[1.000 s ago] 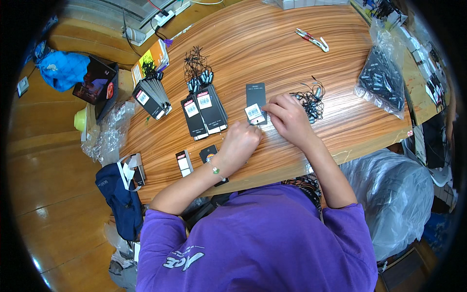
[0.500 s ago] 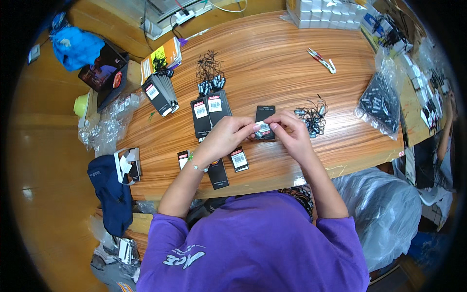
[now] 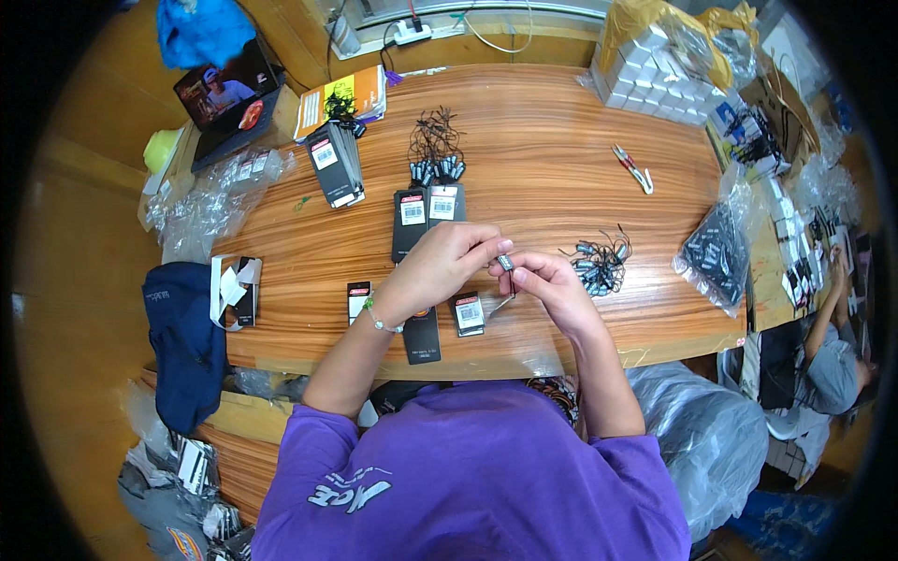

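Near the left edge of the tabletop (image 3: 533,168), a white-banded black packet (image 3: 247,307); toward the far-left corner, a fanned stack of black hang tags (image 3: 335,168). At center, partly behind the left hand (image 3: 441,266), two labeled tag stacks (image 3: 412,213) with looped cords. Pinched between fingertips of left hand and right hand (image 3: 552,283), above the tabletop's near half, a small dark string seal (image 3: 506,263). Rightward, a tangle of similar seals (image 3: 599,266), red-handled snips (image 3: 633,170), then a clear bag (image 3: 741,198) by the right edge.

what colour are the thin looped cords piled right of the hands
The thin looped cords are black, seen best in the head view.
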Demonstrator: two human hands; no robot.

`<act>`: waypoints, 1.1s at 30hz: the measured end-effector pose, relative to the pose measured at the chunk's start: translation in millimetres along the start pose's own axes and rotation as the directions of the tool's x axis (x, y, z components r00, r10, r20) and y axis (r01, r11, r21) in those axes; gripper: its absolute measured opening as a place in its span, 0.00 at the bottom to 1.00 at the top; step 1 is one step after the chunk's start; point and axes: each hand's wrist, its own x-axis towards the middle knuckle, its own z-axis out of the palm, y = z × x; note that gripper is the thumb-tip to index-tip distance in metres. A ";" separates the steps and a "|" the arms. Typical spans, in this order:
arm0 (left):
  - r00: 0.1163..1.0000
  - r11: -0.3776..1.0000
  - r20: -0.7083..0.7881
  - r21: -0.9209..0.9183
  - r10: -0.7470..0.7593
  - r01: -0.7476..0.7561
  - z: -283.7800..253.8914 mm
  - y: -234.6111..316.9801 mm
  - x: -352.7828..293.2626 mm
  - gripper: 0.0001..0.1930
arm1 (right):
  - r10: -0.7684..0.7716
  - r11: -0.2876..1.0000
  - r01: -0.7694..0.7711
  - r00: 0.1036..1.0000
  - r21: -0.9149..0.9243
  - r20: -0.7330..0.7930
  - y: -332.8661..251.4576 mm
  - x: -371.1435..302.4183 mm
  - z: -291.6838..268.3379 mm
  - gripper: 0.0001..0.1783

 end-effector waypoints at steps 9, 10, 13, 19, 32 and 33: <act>0.999 0.985 0.040 -0.172 -0.021 0.028 -9.2 -10.5 -15.1 0.17 | -0.149 0.960 0.128 0.987 -0.249 -0.066 -6.0 4.0 26.2 0.10; 0.999 0.983 0.037 -0.182 -0.012 0.019 -9.8 -9.0 -16.5 0.17 | -0.168 0.955 0.146 0.984 -0.260 -0.062 -6.9 4.5 27.6 0.09; 0.999 0.985 0.022 -0.170 0.022 -0.018 -10.3 -7.1 -19.2 0.17 | -0.125 0.960 0.108 0.991 -0.257 -0.052 -2.4 6.4 25.9 0.10; 1.000 0.999 -0.028 -0.042 0.006 -0.007 -13.5 1.0 -21.2 0.13 | -0.046 0.999 0.046 0.999 -0.028 -0.014 3.5 7.2 22.7 0.12; 0.885 0.963 -0.446 -0.149 0.137 -0.224 46.8 -23.6 -32.7 0.16 | -0.126 0.864 0.207 0.972 0.459 -0.200 -6.4 26.5 28.4 0.12; 0.917 0.895 -0.398 -0.404 0.011 -0.187 42.4 -25.9 -33.2 0.15 | -0.138 0.871 0.209 0.973 0.444 -0.186 -8.7 27.8 28.3 0.12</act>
